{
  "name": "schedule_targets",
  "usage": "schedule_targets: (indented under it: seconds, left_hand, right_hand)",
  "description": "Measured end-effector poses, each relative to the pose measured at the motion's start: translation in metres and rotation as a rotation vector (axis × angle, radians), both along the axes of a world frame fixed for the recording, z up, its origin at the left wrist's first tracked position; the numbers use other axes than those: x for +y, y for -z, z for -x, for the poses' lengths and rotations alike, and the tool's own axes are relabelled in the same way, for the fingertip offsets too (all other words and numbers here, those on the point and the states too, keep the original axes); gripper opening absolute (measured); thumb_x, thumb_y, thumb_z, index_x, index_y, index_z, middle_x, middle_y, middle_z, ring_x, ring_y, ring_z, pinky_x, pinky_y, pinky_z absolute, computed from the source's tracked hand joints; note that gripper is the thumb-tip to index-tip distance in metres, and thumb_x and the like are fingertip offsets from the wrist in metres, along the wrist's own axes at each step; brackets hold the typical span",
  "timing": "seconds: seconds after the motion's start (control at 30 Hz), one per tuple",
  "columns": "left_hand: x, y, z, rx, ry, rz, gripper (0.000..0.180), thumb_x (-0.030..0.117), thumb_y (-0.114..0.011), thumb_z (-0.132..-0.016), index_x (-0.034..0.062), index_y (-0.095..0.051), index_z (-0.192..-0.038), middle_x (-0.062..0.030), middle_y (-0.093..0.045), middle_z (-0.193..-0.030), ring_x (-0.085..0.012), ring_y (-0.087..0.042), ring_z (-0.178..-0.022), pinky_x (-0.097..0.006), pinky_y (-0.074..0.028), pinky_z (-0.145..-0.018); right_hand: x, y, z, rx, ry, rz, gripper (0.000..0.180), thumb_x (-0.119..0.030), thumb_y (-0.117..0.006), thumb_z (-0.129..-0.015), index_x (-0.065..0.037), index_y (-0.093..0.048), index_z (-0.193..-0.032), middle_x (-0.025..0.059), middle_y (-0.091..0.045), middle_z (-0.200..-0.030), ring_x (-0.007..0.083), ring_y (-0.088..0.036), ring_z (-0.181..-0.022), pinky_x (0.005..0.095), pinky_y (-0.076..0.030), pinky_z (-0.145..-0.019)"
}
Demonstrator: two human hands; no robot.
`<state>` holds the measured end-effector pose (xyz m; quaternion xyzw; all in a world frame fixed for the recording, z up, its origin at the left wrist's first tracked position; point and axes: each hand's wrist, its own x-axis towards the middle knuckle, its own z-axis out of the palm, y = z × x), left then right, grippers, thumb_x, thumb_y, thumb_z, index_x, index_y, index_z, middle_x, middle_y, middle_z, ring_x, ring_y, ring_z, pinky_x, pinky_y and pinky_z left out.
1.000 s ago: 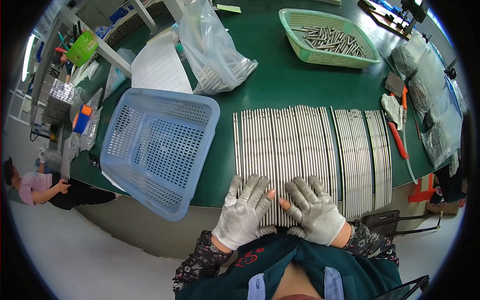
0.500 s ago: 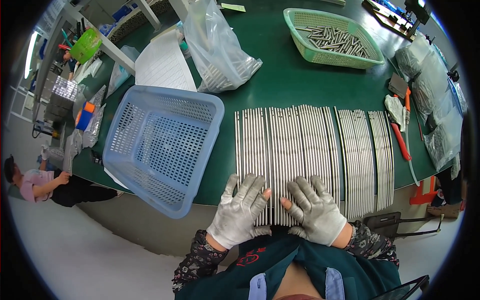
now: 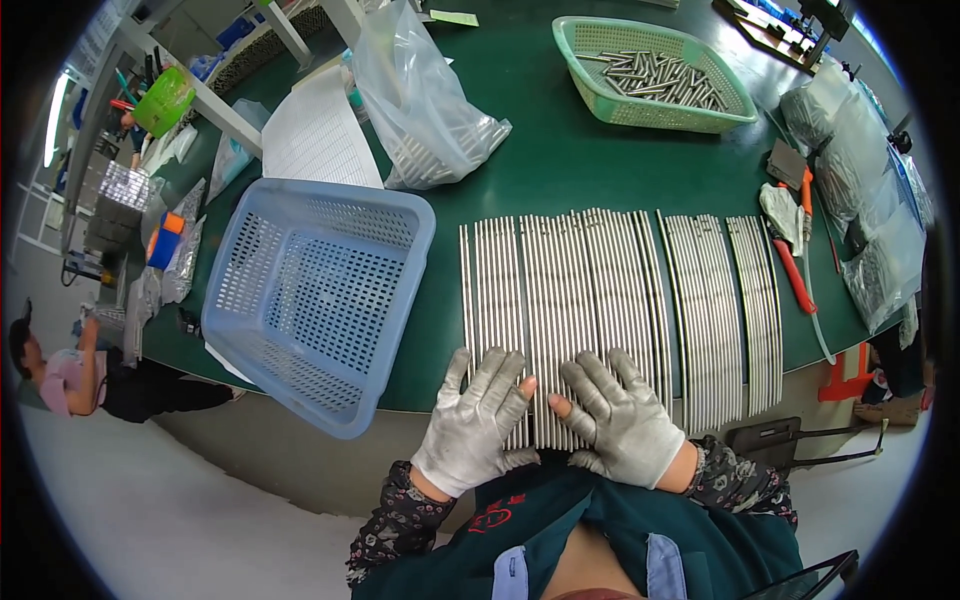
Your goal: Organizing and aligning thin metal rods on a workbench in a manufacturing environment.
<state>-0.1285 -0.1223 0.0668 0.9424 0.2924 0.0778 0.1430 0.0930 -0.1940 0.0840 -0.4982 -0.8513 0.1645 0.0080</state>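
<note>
Thin metal rods (image 3: 560,300) lie side by side on the green table, forming a wide row split by narrow gaps. Their near ends reach the table's front edge. On the left part of this row rests my left hand (image 3: 468,425), in a grey-stained white glove with the thumb tip bare. Its fingers are spread flat across the near ends. My right hand (image 3: 630,425), gloved alike, lies flat on the rods just to the right, fingers apart. The two thumbs point at each other with a small space between. Neither hand grips a rod.
An unfilled blue plastic basket (image 3: 420,240) stands left of the rods. Behind it are a printed sheet (image 3: 315,135) and a plastic bag of rods (image 3: 425,110). A green basket (image 3: 655,112) holds short metal pins. Red-handled pliers (image 3: 795,275) and bagged parts (image 3: 880,240) lie at right.
The view has shifted slightly, so the table's things sit a little further left. My hands stay flat on the rods, with the thumbs marginally closer. A person at far left has raised an arm.
</note>
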Motion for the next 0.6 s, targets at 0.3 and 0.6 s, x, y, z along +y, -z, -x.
schedule_targets:
  seconds: [0.3, 0.6]
  left_hand:
    - [0.004, 0.008, 0.014, -0.049, 0.027, -0.026, 0.100, 0.073, -0.051, -0.073, 0.0194, -0.017, -0.150, -0.0164, -0.038, -0.143, -0.0372, -0.036, -0.132, -0.062, -0.017, -0.109]
    - [0.004, 0.008, 0.014, -0.117, 0.011, -0.025, 0.103, 0.069, -0.060, -0.068, 0.0187, -0.020, -0.149, -0.0136, -0.037, -0.145, -0.0330, -0.036, -0.133, -0.062, -0.017, -0.109]
  right_hand:
    - [0.006, -0.004, 0.008, -0.048, -0.021, -0.017, 0.070, -0.052, -0.054, -0.083, -0.013, -0.041, -0.140, 0.0138, -0.031, -0.148, 0.0280, -0.022, -0.140, 0.0480, -0.012, -0.116]
    - [0.011, 0.001, 0.013, 0.001, -0.060, -0.055, 0.072, -0.054, -0.053, -0.082, -0.012, -0.041, -0.140, 0.0132, -0.032, -0.148, 0.0272, -0.021, -0.141, 0.0460, -0.012, -0.116]
